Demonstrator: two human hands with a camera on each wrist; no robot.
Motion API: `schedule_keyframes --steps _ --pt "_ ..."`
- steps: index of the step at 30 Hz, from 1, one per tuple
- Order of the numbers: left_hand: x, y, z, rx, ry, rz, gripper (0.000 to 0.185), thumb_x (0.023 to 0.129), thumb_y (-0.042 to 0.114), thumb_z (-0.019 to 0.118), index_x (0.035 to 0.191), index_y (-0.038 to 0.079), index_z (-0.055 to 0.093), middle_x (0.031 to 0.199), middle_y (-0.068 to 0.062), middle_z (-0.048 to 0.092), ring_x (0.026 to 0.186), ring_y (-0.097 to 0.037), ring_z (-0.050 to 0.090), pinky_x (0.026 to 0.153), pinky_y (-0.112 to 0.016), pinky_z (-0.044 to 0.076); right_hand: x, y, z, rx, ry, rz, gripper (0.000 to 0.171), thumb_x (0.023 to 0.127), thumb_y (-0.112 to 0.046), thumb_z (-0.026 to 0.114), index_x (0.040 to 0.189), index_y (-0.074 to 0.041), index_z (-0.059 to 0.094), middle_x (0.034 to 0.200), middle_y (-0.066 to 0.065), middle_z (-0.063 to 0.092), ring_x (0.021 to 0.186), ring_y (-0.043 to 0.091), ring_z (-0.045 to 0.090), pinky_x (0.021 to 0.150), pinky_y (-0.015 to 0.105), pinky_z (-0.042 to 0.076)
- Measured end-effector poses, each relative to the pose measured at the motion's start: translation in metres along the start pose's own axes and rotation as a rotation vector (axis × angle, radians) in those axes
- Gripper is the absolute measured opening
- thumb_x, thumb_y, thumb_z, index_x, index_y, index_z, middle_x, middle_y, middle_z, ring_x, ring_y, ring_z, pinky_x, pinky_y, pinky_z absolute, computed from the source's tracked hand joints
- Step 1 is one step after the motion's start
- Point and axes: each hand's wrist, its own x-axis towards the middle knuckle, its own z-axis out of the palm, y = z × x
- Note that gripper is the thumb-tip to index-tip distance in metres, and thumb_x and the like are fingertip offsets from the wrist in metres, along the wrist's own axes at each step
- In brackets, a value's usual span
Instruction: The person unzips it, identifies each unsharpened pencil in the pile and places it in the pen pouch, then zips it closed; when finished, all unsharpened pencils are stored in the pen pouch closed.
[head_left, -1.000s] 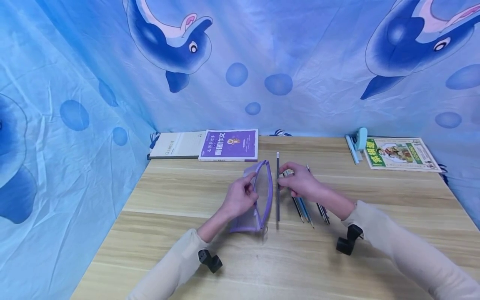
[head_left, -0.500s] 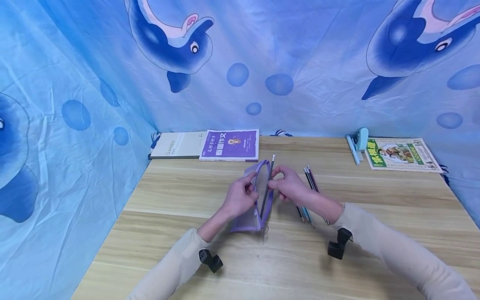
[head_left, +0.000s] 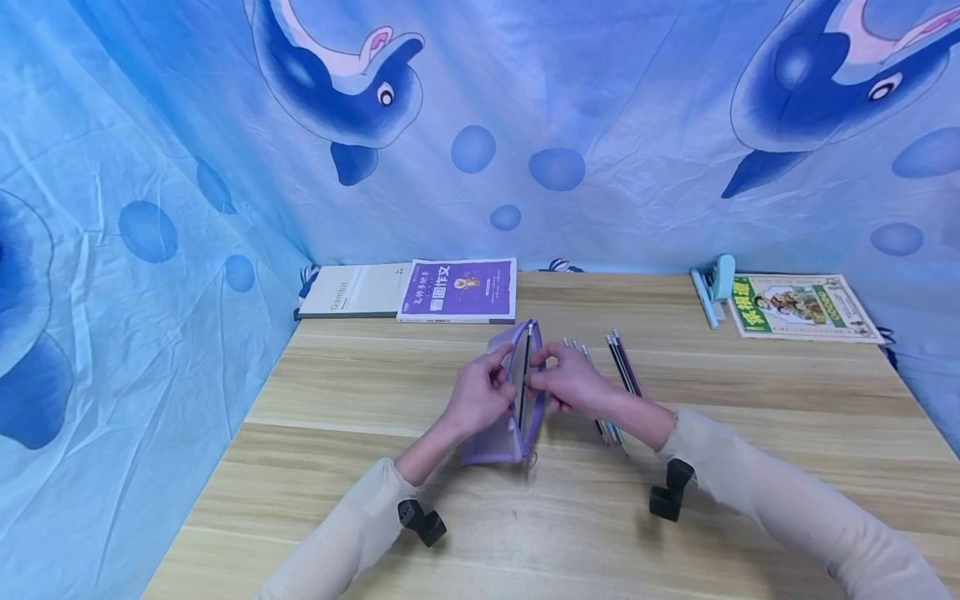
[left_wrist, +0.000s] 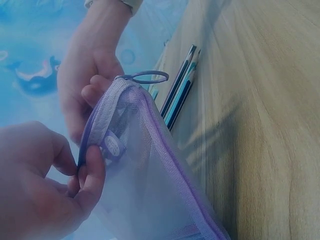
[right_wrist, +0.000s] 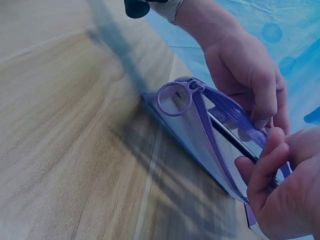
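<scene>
A purple mesh zip pouch [head_left: 487, 446] stands on the table with its zipped mouth spread apart. My left hand [head_left: 480, 396] pinches one edge of that mouth between thumb and fingers, as the left wrist view shows. Inside the opening lies a dark pencil [right_wrist: 232, 136], its eraser end near the far corner. My right hand [head_left: 572, 379] reaches in from the right and holds this pencil with curled fingers. Beneath and beside the right forearm, more pencils [head_left: 622, 362] lie on the table in two loose groups, partly covered by the hand and arm. A ring pull [right_wrist: 175, 99] hangs from the zip.
At the back left are a pale notebook [head_left: 356, 287] and a purple book [head_left: 459, 290]. A light blue stapler [head_left: 722, 279] and a green-and-white booklet [head_left: 798, 307] sit at the back right. A blue dolphin-print curtain [head_left: 585, 108] hangs behind the wooden table [head_left: 480, 542].
My right hand has carried the dark pencil leftward from beside the pouch and lowered it into the mouth. The left hand stays in place on the pouch edge.
</scene>
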Motion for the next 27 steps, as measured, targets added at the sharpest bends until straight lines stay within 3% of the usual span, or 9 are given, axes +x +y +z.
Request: schedule_keyframes --steps 8,14,19,27 --pt "0.000 0.000 0.001 -0.017 -0.014 -0.023 0.066 0.076 -0.009 0.061 0.141 -0.009 0.049 0.077 -0.001 0.054 0.065 -0.012 0.053 0.057 -0.025 0.054 -0.003 -0.002 -0.001 0.005 -0.025 0.030 0.034 0.091 0.001 0.057 0.125 0.005 0.055 0.088 0.015 0.073 0.044 0.011 0.052 0.037 0.021 0.038" --pt "0.002 -0.001 0.001 -0.026 -0.006 -0.001 0.065 0.076 -0.010 0.062 0.140 -0.010 0.049 0.078 -0.001 0.054 0.067 -0.013 0.053 0.058 -0.025 0.055 -0.007 -0.003 -0.025 -0.021 -0.014 0.020 0.030 0.097 -0.009 0.057 0.123 0.006 0.057 0.092 0.017 0.072 0.048 0.011 0.055 0.038 0.020 0.038" --pt "0.003 -0.001 0.000 -0.033 -0.005 -0.006 0.065 0.076 -0.010 0.062 0.140 -0.010 0.050 0.079 -0.002 0.054 0.068 -0.013 0.053 0.058 -0.025 0.054 -0.013 0.003 -0.061 -0.170 0.031 0.000 0.029 0.098 -0.011 0.058 0.119 0.008 0.059 0.096 0.023 0.071 0.051 0.013 0.058 0.039 0.020 0.038" --pt "0.001 -0.001 0.000 -0.045 -0.015 -0.014 0.065 0.076 -0.010 0.062 0.140 -0.010 0.049 0.078 -0.002 0.053 0.066 -0.013 0.052 0.055 -0.025 0.054 -0.023 0.024 -0.107 -0.436 0.078 0.025 0.023 0.097 -0.008 0.056 0.111 0.010 0.063 0.088 0.018 0.070 0.052 0.016 0.060 0.042 0.024 0.044"
